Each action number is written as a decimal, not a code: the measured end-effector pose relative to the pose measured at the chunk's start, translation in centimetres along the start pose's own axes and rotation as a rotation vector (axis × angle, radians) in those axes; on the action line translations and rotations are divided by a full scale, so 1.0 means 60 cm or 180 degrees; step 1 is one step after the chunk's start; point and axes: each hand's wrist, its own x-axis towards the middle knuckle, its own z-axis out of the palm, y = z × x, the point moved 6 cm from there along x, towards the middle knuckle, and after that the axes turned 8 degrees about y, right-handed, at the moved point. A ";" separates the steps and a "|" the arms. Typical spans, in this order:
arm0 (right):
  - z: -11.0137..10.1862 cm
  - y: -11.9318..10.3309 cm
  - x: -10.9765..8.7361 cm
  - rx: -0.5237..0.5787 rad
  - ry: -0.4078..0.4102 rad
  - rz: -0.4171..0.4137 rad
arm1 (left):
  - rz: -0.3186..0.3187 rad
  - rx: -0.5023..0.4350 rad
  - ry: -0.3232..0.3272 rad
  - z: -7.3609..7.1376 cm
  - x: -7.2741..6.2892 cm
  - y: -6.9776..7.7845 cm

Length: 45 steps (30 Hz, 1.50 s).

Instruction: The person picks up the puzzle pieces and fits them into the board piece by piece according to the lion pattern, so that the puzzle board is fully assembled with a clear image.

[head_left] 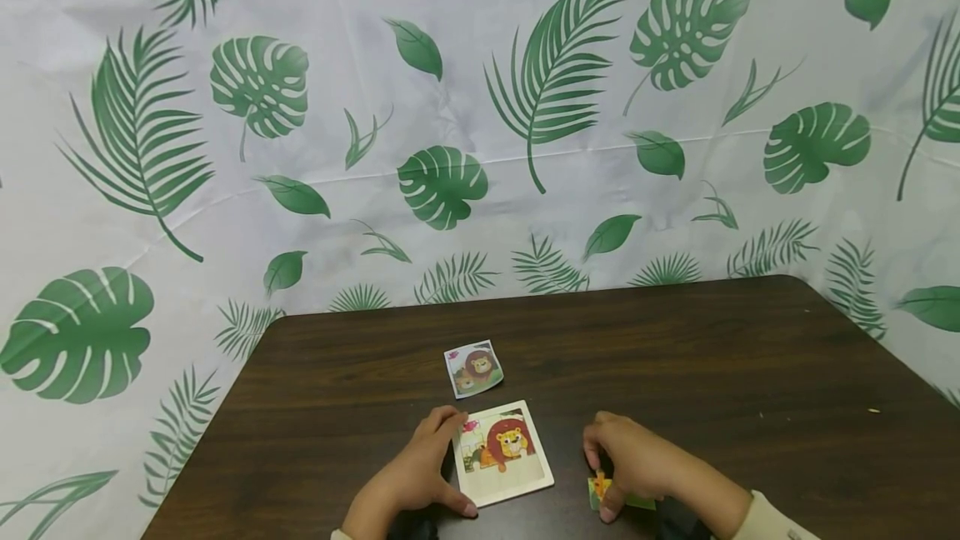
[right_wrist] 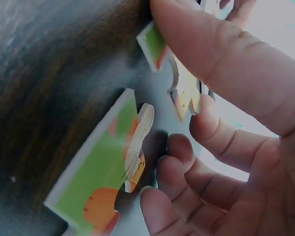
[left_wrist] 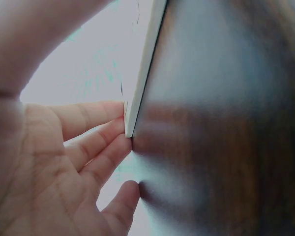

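Observation:
A square wooden jigsaw board lies on the table, its upper part filled with a lion picture and its lower strip bare. My left hand spans the board's left side, thumb at the near edge and index finger at the far left corner. In the left wrist view, fingertips touch the board's edge. My right hand pinches a jigsaw piece, green, orange and yellow, between thumb and index finger. Below that hand, a green jigsaw piece with an orange patch lies on the table, partly covered in the head view.
A small picture card showing the lion lies just beyond the board. The dark wooden table stretches back to a white cloth with green leaves. A tiny light speck lies at the right.

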 end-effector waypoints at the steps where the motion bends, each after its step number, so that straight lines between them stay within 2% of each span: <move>1: 0.000 0.001 0.000 0.0022 0.0003 0.0005 | 0.0002 0.0004 0.0001 0.000 0.000 0.000; 9: -0.005 0.003 0.002 0.0485 0.0203 -0.0037 | -0.0014 0.0000 -0.0005 0.000 0.000 -0.001; 21: -0.015 -0.005 0.009 0.0526 0.0438 -0.0237 | 0.0018 -0.0004 -0.0001 -0.002 0.000 0.002; 33: -0.015 -0.015 0.019 0.0751 0.0432 -0.0243 | 0.0002 -0.0021 -0.0017 -0.004 -0.001 0.001; 45: -0.010 -0.052 0.042 0.0776 0.0531 -0.0425 | 0.0013 0.0004 -0.0027 -0.003 0.000 0.001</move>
